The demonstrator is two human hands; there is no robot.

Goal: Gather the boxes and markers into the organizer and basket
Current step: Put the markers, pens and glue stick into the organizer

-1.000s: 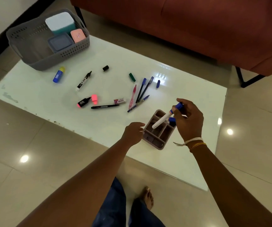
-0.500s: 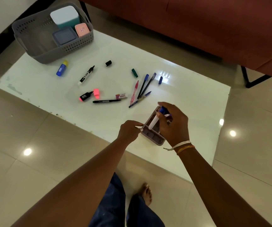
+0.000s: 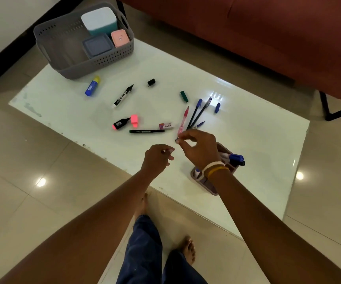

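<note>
A mauve organizer (image 3: 206, 186) stands at the white table's near edge with blue-capped markers (image 3: 234, 158) lying in it. My right hand (image 3: 199, 149) reaches left of it, thumb and forefinger pinching the near end of a pink pen (image 3: 183, 119). My left hand (image 3: 157, 159) hovers beside it, loosely curled and holding nothing. The grey basket (image 3: 112, 60) at the far left corner holds a white-teal box (image 3: 99, 19), a grey box (image 3: 98, 45) and a pink box (image 3: 120, 38).
Loose on the table (image 3: 247, 130) are a blue glue bottle (image 3: 92, 86), a black marker (image 3: 123, 96), a pink highlighter (image 3: 120, 125) with its cap off, a black pen (image 3: 147, 131), an eraser (image 3: 166, 126), blue pens (image 3: 196, 112) and separate caps. A red sofa (image 3: 268, 37) stands behind.
My right hand put the blue-capped marker into the organizer and moved left to the pink pen. My left hand let go of the organizer.
</note>
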